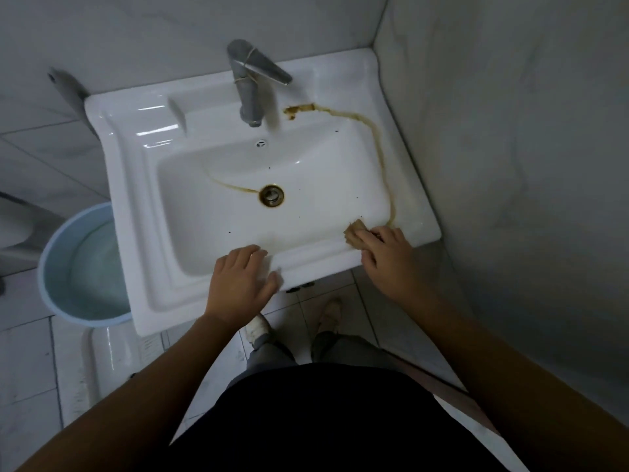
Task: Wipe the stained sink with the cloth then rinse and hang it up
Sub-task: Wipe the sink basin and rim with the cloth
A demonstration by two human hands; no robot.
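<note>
Your dark shirt (323,420) sits nearest; beyond it is the white sink (143,267); a blue bucket (54,267) of water stands below its left edge; the tap (250,86) rises at the back edge; a brown stain (377,141) runs from there to the front right corner, where your right hand (388,257) grips the cloth (354,231); your left hand (238,281) rests flat on the front rim, holding nothing; the cloth looks soft and light, so bunch it in your palm.

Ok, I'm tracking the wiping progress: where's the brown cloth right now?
In the head view, the brown cloth sits under the right hand on the front-right rim of the white ceramic sink, at the near end of the brown stain trail.
</note>
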